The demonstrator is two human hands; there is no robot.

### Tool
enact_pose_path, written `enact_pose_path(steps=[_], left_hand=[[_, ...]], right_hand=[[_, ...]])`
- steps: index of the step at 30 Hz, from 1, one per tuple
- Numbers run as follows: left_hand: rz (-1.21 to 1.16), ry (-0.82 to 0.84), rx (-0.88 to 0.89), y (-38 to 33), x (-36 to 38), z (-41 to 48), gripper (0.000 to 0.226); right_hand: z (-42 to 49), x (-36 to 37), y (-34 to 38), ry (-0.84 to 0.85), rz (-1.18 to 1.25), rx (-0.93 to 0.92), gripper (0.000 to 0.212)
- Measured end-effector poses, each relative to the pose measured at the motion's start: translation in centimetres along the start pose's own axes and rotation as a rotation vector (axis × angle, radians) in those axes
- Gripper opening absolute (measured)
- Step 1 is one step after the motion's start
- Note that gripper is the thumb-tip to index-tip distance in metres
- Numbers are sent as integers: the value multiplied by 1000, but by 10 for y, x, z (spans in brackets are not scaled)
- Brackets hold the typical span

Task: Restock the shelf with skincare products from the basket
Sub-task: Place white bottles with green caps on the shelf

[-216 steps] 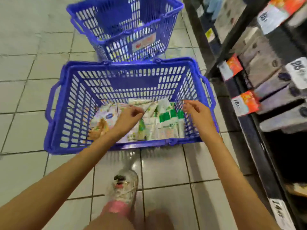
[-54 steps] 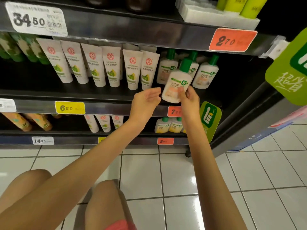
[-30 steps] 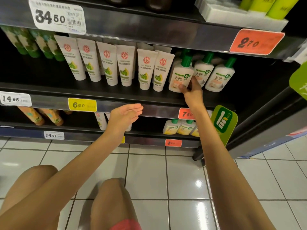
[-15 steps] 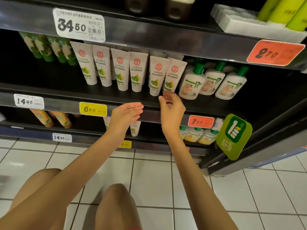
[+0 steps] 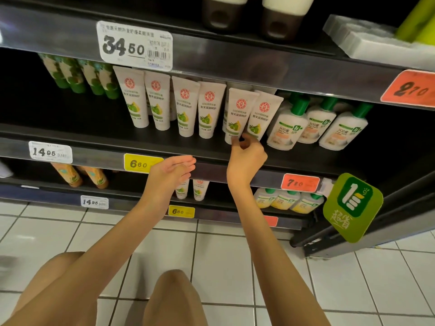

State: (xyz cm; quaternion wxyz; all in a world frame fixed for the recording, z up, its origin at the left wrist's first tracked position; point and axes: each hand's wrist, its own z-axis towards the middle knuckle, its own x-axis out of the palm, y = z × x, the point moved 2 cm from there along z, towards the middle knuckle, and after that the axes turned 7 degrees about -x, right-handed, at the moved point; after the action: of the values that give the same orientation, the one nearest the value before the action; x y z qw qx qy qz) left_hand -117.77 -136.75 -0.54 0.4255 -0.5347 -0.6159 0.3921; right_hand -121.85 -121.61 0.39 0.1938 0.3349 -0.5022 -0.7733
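Pinched between thumb and forefinger of the right hand (image 5: 247, 158): the cap end of one white tube (image 5: 239, 111), centre of frame. The tube stands cap-down on the middle shelf (image 5: 94, 135), leaning slightly and touching the tube to its right. Whether it is being seated or only straightened cannot be told.

The left hand (image 5: 169, 171) is held with fingers relaxed and apart, nothing in it, in front of the shelf edge beside the yellow price tag (image 5: 142, 164).

Progress, as judged:
- A row of white tubes (image 5: 186, 107) is faced up across the centre of the middle shelf, with more tubes partly seen behind.
- Three green-capped bottles (image 5: 314, 124) are set just right of the tubes, leaning left.
- A bare stretch of shelf front is left at centre-left, ahead of the dark green tubes (image 5: 77, 76).
- The lower shelf (image 5: 141, 203) looks thinner: two white tubes are visible past the left hand, a few yellowish bottles (image 5: 284, 200) at right, orange tubes (image 5: 70, 176) at left.

The basket is not in view, so remaining stock cannot be counted. No fresh product is carried apart from the pinched tube. The middle-shelf tube facing is judged close to done; another basket trip is likely needed for the lower shelf, if matching stock is left.
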Motion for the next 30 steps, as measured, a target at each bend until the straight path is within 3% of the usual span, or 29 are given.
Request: enact_pose_path(steps=[25,30], left_hand=[[39,-6,16,2,1,0,19],[30,1,7,0,1,1,20]], right_hand=[[-1,5,0,53,-14,-16,23],[4,-20,-8,-152,53,-25,23]])
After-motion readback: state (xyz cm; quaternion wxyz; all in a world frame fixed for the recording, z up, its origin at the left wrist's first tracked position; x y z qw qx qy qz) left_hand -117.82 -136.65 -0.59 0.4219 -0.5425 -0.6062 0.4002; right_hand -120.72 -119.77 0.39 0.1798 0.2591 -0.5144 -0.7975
